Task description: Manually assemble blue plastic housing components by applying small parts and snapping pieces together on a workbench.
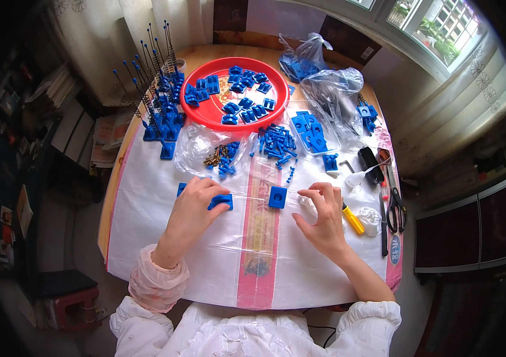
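My left hand is bent over a small blue plastic block, its thumb and fingertips closed around the block's sides on the white cover. Another blue part peeks out beyond that hand, mostly hidden by it. Right of the left hand, a square blue plastic piece with a round recess lies flat and untouched. My right hand hovers to the right of this square piece, thumb and fingers apart, with nothing between them.
A red round tray holds several blue parts. Blue stands with springs crowd the far left. Blue pins and a plastic bag with brass screws lie mid-table. A yellow-handled tool and scissors lie right.
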`<state>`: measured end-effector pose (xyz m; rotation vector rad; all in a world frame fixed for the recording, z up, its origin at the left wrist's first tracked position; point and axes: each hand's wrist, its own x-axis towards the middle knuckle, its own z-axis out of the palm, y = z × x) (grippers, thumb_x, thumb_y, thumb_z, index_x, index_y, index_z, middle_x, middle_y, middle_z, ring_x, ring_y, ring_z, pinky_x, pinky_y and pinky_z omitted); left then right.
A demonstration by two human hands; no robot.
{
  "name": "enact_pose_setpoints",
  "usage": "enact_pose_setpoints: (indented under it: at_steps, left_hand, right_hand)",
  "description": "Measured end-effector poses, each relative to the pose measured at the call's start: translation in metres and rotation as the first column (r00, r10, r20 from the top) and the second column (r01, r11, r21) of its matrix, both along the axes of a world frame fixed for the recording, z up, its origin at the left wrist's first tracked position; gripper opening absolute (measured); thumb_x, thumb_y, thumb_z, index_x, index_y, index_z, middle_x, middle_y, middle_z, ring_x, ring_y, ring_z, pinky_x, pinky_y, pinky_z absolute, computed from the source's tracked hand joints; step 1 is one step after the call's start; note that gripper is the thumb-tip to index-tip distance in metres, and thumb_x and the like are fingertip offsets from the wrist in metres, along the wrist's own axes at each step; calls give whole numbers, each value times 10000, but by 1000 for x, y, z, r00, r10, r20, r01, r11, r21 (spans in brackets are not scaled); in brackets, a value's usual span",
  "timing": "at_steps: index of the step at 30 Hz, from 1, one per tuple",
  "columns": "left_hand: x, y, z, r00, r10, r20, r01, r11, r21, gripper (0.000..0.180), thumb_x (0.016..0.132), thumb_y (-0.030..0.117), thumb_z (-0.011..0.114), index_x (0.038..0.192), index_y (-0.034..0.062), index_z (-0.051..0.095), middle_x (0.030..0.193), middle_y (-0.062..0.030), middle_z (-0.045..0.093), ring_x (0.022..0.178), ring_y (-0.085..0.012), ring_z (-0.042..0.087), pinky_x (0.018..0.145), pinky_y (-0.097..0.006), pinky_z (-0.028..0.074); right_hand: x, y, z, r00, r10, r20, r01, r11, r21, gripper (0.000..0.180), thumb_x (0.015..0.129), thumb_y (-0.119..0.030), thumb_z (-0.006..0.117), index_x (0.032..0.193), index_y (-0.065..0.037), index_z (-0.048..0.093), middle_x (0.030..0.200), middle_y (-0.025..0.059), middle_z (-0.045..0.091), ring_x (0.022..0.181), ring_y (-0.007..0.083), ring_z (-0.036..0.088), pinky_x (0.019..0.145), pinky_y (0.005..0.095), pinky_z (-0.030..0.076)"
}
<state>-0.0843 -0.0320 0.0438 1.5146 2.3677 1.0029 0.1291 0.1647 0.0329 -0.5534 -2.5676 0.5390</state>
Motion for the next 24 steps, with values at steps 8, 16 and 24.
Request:
enact_pose_setpoints:
  at_steps: [8, 16, 24]
  left_hand:
    - [8, 4, -11, 987, 67, -146, -74, 996, -43, 322, 675, 57, 817, 974, 11, 710, 994, -91, 642, 982, -269, 570, 890, -360, 479]
    - [13, 10, -10, 993, 22, -113, -19, 999, 30, 341, 686, 48, 811, 1006, -1, 704, 992, -100, 664, 984, -268, 594, 892, -350, 483]
    - [34, 22, -21, 145, -236, 961, 24, 972, 235, 366, 953, 228, 628, 1241, 4, 608, 1214, -102, 649, 1127, -137, 605, 949, -264, 507]
  right_hand:
    - [1, -9, -5, 996, 6, -90, -10, 999, -42, 285, 718, -20, 749, 982, -80, 663, 1087, 89, 518, 1031, 269, 459, 913, 387, 394]
    - [6, -9, -13, 995, 16, -100, -21, 999, -50, 232, 729, -23, 728, 947, -69, 664, 1074, 91, 531, 1042, 290, 464, 899, 401, 398]
    - [7, -11, -15, 994, 18, -109, -24, 998, -58, 220, 729, 7, 728, 927, -72, 676, 1056, 83, 544, 1029, 271, 477, 867, 381, 424]
